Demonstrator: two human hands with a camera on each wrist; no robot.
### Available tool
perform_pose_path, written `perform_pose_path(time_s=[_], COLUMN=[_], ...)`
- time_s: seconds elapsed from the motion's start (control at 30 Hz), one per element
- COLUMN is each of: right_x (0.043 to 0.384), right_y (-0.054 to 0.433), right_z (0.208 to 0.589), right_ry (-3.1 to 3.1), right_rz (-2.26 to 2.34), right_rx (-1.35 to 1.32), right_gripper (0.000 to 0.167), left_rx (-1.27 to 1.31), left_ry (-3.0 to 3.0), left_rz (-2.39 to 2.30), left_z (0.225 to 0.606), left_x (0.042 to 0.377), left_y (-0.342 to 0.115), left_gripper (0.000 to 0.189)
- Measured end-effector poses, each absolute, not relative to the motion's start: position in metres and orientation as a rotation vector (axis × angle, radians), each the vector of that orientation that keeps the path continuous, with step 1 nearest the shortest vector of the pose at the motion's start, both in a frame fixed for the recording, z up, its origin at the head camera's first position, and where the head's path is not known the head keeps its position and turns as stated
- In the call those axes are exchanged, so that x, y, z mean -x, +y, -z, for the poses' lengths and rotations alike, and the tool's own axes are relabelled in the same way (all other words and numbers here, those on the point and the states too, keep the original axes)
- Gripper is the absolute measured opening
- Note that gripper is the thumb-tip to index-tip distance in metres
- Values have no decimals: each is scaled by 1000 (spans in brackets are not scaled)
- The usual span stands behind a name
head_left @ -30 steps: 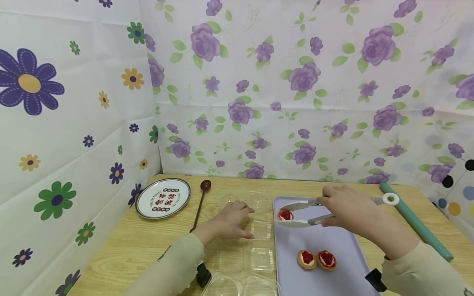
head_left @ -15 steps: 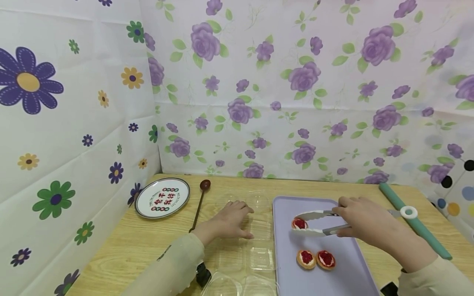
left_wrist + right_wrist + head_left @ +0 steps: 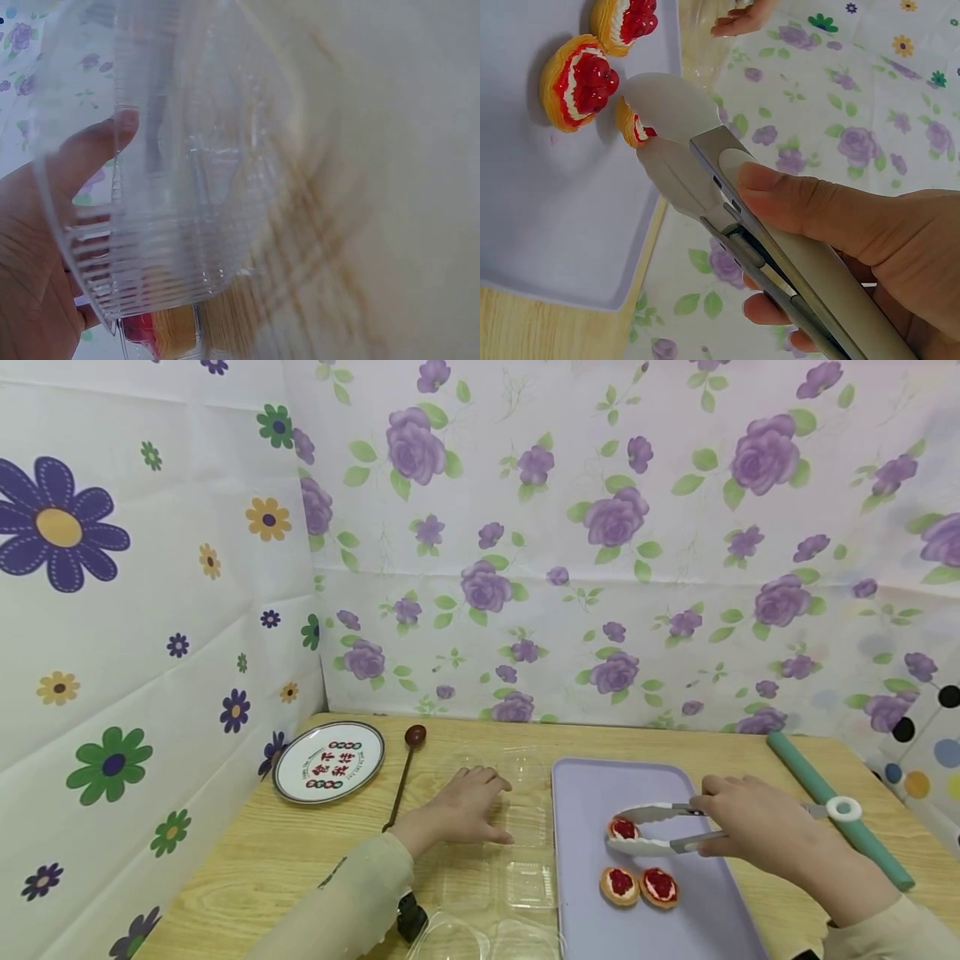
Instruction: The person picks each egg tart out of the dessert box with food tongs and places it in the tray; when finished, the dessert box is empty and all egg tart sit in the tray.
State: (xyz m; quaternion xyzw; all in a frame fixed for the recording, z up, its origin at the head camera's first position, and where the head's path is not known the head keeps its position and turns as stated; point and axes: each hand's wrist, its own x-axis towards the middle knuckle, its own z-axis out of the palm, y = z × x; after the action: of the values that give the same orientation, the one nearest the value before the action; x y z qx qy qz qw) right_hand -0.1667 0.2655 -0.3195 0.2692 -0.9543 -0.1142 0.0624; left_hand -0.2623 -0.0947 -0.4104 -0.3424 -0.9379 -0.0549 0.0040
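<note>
My right hand (image 3: 772,839) grips metal tongs (image 3: 688,843), whose white tips close around a small red-topped fruit tart (image 3: 623,829) over the lilac tray (image 3: 596,777). Just nearer to me, a tart (image 3: 620,885) and another tart (image 3: 660,887) sit side by side on the tray. On the left, my left hand (image 3: 461,806) rests over a clear plastic container (image 3: 531,881) with relaxed, spread fingers. Through the plastic in the left wrist view, a red and yellow tart shape (image 3: 161,330) shows beneath this hand, which hides it in the head view.
A white plate with red lettering (image 3: 330,762) lies at the back left, beside a long-handled dark spoon (image 3: 415,739). A green roll (image 3: 847,810) lies slantwise at the right, behind the tongs' white ring (image 3: 843,810). Flowered cloth (image 3: 615,610) hangs behind the table.
My right hand, tongs and the tart between their tips have moved right and toward me, from the tray's far left corner to just behind the pair of tarts. The left hand stays put.
</note>
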Motion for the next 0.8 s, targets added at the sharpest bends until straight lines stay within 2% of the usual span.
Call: perform_pose_path(time_s=[0.33, 0.8], right_x=[165, 165], right_y=[271, 277], right_z=[325, 328], right_ry=[-2932, -2985], right_rz=[311, 227], right_rx=[-774, -741], right_gripper=[43, 50], left_rx=[1063, 1063], left_ry=[-2965, -2958], left_rz=[186, 219], left_z=[410, 404], left_x=[262, 258], left_y=[-94, -99], left_gripper=[75, 80])
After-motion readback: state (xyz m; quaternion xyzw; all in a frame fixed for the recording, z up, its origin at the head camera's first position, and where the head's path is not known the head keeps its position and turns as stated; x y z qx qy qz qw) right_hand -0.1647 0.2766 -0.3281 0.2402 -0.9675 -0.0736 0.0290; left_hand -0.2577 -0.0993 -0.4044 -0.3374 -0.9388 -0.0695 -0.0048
